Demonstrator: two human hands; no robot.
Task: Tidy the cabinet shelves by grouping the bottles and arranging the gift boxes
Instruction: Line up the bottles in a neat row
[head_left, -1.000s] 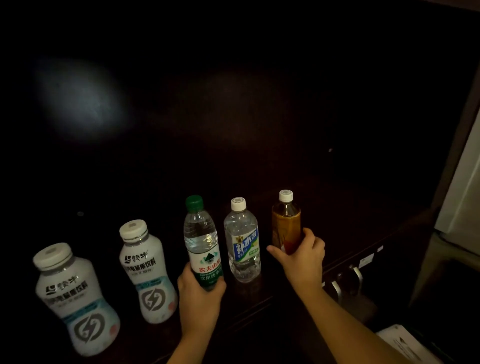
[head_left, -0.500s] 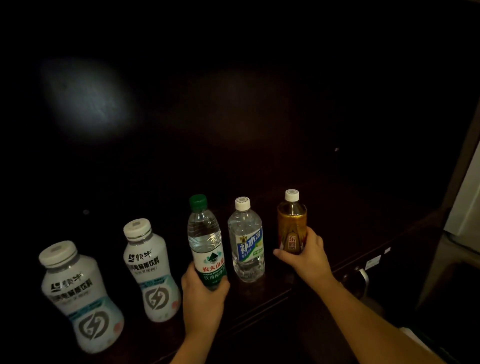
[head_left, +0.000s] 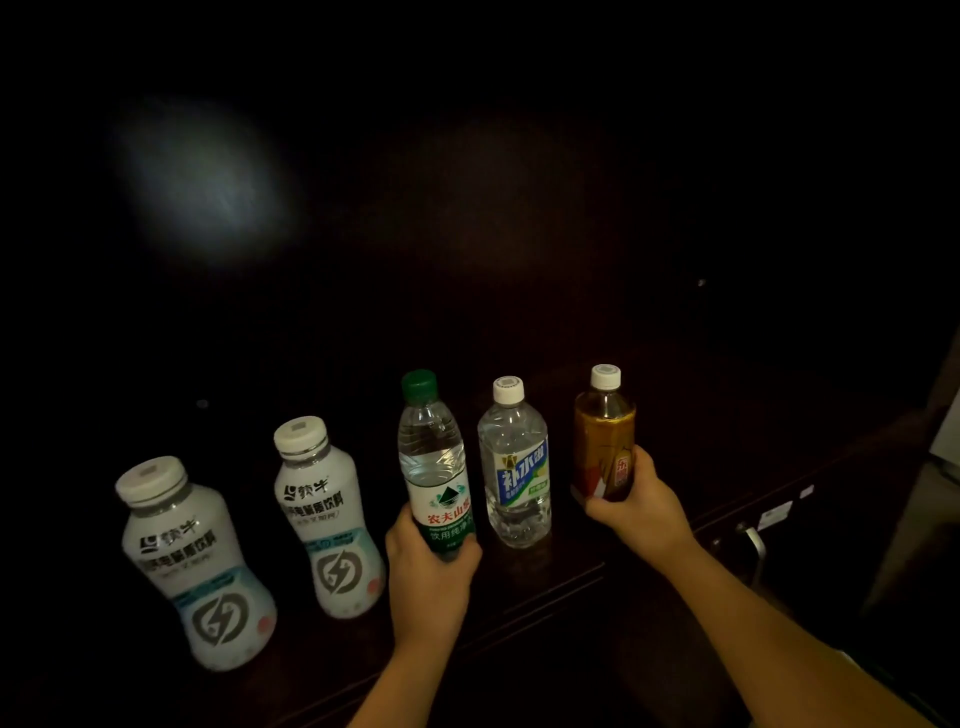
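Several bottles stand in a row on a dark cabinet shelf (head_left: 561, 577). At the left are two white milk-drink bottles (head_left: 195, 566) (head_left: 324, 519) with cream caps. My left hand (head_left: 428, 577) grips the base of a green-capped water bottle (head_left: 434, 457). To its right stands a clear water bottle (head_left: 514, 467) with a white cap and blue label, untouched. My right hand (head_left: 636, 506) wraps the lower part of an amber tea bottle (head_left: 602, 441) with a white cap, at the right end of the row. No gift boxes show.
The cabinet interior is very dark, with a faint light patch (head_left: 202, 176) on the back wall. A metal drawer handle (head_left: 756, 545) sits below the shelf edge at the right. A pale surface (head_left: 950, 431) borders the far right.
My right hand has shifted the amber tea bottle slightly right and up, widening the gap to the clear bottle. My left hand keeps its hold on the green-capped bottle.
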